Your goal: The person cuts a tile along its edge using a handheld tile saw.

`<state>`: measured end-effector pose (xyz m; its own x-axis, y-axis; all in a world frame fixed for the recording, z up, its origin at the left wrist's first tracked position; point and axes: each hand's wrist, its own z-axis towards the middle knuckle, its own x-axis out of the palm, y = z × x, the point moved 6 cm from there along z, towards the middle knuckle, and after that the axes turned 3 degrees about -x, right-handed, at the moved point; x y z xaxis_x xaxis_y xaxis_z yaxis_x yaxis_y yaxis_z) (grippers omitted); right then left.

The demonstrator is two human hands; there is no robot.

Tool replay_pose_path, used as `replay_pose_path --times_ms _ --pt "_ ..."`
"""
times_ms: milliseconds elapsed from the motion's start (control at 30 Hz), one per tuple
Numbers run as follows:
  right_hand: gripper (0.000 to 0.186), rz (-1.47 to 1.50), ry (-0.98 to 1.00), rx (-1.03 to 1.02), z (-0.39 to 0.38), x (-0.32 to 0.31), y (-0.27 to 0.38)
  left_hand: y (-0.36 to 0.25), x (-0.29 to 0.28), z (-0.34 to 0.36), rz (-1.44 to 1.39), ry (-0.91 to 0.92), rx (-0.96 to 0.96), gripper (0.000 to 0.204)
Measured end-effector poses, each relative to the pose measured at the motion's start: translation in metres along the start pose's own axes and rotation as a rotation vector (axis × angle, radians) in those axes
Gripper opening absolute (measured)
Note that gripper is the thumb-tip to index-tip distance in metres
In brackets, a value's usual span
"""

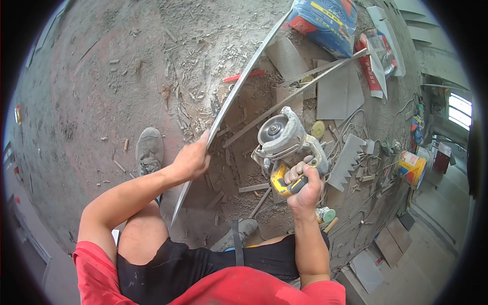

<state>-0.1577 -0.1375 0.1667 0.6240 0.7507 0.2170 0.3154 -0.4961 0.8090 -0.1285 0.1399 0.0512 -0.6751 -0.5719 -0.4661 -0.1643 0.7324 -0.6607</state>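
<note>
While dust and pale chips coated a wide grey floor [76, 101], a person in a red shirt [239, 284] and black shorts [193, 254] sat or crouched low over it, knees bent, with grey shoes [150, 147] planted on the ground. Seen nearly edge-on, a long pale panel [239, 86] ran diagonally from beside a blue sack [325, 30] down toward the person's knee. Near its lower end the left hand [194, 158] had its fingers curled over the edge; the thumb's grip could not be made out. To the right of the panel and apart from it, a handheld power saw [292, 142] was raised over the debris, its yellow-and-black handle wrapped by the closed fingers of the right hand [303, 188]. Its round blade [274, 129] faced upward.

Beyond the saw, a narrow strip [287, 104] slanted across the clutter beside a square grey tile [343, 94]. A yellow bucket [410, 168] stood farther right, and a toothed grey plate [345, 162] lay just beside the saw. Smaller still were a red bar [244, 76] near the panel, a jar with a green lid [328, 214] by the right forearm and a round yellowish piece [317, 129].
</note>
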Motion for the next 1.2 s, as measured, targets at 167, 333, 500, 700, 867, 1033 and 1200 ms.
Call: replay_pose_path --times_ms 167,333,500,700,867,1033,1200 --pt "0.022 0.001 0.006 0.037 -0.002 0.002 -0.01 -0.009 -0.033 0.052 -0.037 -0.268 0.034 0.054" --pt "0.021 0.002 0.028 0.04 -0.003 0.007 -0.011 -0.038 -0.047 0.077 -0.016 -0.249 0.001 0.049" --pt "0.021 -0.005 0.017 0.001 0.003 0.006 -0.002 -0.036 -0.012 0.049 -0.085 -0.168 0.052 0.066" --pt "0.02 -0.024 0.053 -0.071 0.02 0.018 0.012 -0.027 0.018 0.028 -0.015 -0.118 0.164 0.09" --pt "0.021 -0.083 0.086 -0.126 0.044 0.026 0.025 -0.025 0.015 0.035 -0.066 0.017 0.095 0.1" --pt "0.022 -0.129 0.153 -0.16 0.06 0.043 0.031 -0.022 0.014 0.039 -0.103 0.113 0.073 0.107" --pt "0.021 -0.186 0.165 -0.227 0.075 0.061 0.034 -0.021 0.015 0.041 -0.113 0.123 0.081 0.107"
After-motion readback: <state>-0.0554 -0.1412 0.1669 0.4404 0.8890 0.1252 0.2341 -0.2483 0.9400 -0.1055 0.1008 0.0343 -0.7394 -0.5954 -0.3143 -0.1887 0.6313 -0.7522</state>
